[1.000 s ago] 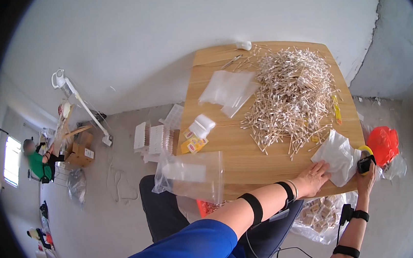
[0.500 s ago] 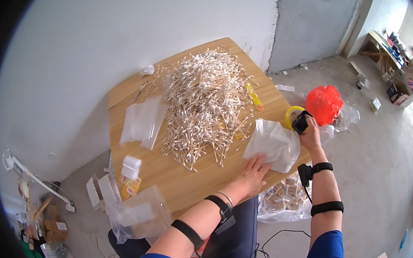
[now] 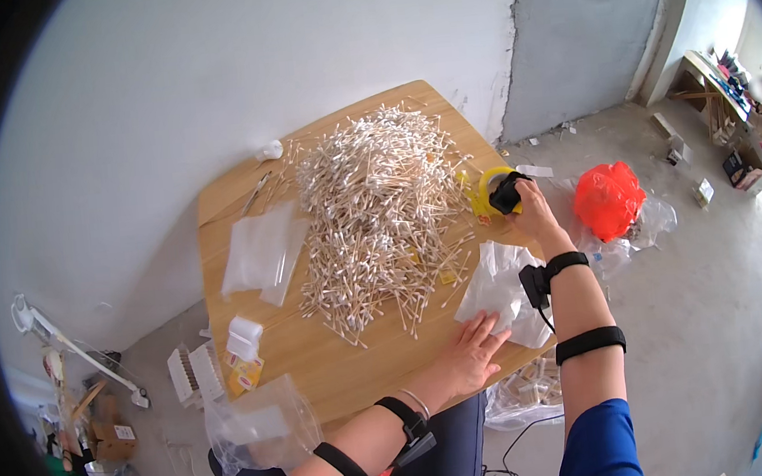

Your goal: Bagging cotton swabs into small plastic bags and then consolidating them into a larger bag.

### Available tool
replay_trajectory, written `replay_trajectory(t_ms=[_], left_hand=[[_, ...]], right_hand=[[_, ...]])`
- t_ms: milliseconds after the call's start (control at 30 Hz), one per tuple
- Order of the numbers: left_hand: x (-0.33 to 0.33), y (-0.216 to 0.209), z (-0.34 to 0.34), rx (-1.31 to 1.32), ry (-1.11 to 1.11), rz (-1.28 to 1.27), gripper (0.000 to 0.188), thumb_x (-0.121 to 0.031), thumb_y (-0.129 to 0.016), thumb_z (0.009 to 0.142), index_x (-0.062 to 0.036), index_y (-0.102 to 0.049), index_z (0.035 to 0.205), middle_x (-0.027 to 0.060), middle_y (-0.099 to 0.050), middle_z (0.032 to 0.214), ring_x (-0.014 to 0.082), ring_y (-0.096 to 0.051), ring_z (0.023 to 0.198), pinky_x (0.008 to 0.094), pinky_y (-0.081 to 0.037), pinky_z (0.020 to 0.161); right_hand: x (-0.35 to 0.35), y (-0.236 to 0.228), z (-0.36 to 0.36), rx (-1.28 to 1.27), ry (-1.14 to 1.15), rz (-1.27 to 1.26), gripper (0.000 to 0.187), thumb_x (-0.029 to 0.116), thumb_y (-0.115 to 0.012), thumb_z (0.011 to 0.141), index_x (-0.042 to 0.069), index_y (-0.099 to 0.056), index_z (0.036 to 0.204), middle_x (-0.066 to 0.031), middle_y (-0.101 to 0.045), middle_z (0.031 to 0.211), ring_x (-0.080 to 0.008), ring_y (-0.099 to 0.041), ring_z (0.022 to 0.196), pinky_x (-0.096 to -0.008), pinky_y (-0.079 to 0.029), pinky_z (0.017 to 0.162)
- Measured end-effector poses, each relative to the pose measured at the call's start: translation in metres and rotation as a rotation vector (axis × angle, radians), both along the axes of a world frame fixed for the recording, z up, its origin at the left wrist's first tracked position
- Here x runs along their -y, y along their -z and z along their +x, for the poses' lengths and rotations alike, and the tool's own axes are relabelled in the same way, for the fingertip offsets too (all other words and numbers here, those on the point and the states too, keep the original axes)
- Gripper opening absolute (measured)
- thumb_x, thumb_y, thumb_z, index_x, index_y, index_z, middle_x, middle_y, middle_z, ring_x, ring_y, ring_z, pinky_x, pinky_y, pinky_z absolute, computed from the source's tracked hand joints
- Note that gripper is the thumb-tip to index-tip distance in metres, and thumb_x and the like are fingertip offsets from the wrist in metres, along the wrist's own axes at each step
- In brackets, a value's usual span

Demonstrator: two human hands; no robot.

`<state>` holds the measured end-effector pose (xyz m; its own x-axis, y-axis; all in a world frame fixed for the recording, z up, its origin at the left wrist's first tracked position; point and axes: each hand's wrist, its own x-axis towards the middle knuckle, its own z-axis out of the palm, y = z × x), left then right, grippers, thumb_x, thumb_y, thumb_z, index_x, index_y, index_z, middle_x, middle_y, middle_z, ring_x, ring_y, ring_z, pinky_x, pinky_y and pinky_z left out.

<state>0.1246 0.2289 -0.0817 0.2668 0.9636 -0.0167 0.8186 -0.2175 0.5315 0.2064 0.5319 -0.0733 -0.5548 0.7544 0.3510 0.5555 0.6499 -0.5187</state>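
- Your right hand (image 3: pixel 535 213) grips the tape dispenser (image 3: pixel 508 192), over the table (image 3: pixel 339 378) beside the cotton swabs (image 3: pixel 379 211).
- Your left hand (image 3: pixel 464 355), fingers spread, touches the white bag (image 3: pixel 496 293).
- Yellow packet (image 3: pixel 246 375), table's left side: print too small to read.
- Carton (image 3: pixel 107 443): white label, unreadable.

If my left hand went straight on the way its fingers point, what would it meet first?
Most likely the crumpled white sheet: your left hand overlaps its near edge in this view, though actual contact is hard to judge.
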Motion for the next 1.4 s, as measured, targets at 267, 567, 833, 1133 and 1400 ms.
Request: replay_trajectory(t_ms=[267,567,833,1133,1400], left_hand=[[0.000,-0.005,-0.001,0.051,-0.045,-0.030,0.079,-0.022,-0.071,0.078,-0.0235,-0.027,0.143,0.0114,-0.012,0.152,0.0365,-0.012,0.139,0.0501,-0.018,0.111],[0.009,-0.004,-0.005,0.028,-0.046,0.020,0.085,-0.024,-0.071,0.077,-0.0239,-0.021,0.145,0.0089,-0.009,0.153,0.0361,-0.006,0.141,0.0513,-0.014,0.112],[0.001,-0.007,-0.004,-0.001,-0.058,0.132,0.092,-0.027,-0.073,0.073,-0.0149,-0.020,0.146,0.0154,-0.010,0.153,0.0409,-0.006,0.140,0.0543,-0.010,0.112],[-0.004,-0.012,0.003,0.008,-0.065,0.060,0.095,-0.017,-0.076,0.070,-0.0181,-0.020,0.146,0.0165,-0.011,0.152,0.0396,-0.005,0.140,0.0509,-0.009,0.113],[-0.002,-0.016,-0.002,0.010,-0.069,0.046,0.091,-0.019,-0.077,0.071,-0.0140,-0.022,0.144,0.0181,-0.013,0.151,0.0404,-0.008,0.139,0.0488,-0.014,0.113]], right_hand=[[0.019,-0.024,-0.003,0.111,-0.011,-0.029,0.050,0.011,-0.075,0.067,0.003,-0.052,0.111,-0.0179,-0.042,0.131,-0.0378,-0.049,0.114,-0.0410,-0.044,0.095],[0.033,-0.030,-0.006,0.009,0.013,-0.034,0.025,0.007,-0.064,0.078,0.004,-0.060,0.103,-0.0116,-0.059,0.106,-0.0340,-0.057,0.101,-0.0420,-0.048,0.084],[0.061,-0.055,0.079,-0.347,0.228,0.202,0.019,0.007,-0.064,0.077,0.001,-0.064,0.096,-0.0168,-0.063,0.099,-0.0333,-0.063,0.087,-0.0369,-0.051,0.077],[0.250,0.158,0.276,-0.225,1.138,-0.461,0.031,0.016,-0.064,0.073,-0.002,-0.059,0.097,-0.0174,-0.066,0.087,-0.0294,-0.064,0.077,-0.0353,-0.050,0.074],[0.343,0.280,0.158,0.318,0.517,-0.992,0.117,0.055,-0.081,0.056,0.000,-0.022,0.141,-0.0223,-0.037,0.139,-0.0346,-0.036,0.130,-0.0386,-0.029,0.109]])
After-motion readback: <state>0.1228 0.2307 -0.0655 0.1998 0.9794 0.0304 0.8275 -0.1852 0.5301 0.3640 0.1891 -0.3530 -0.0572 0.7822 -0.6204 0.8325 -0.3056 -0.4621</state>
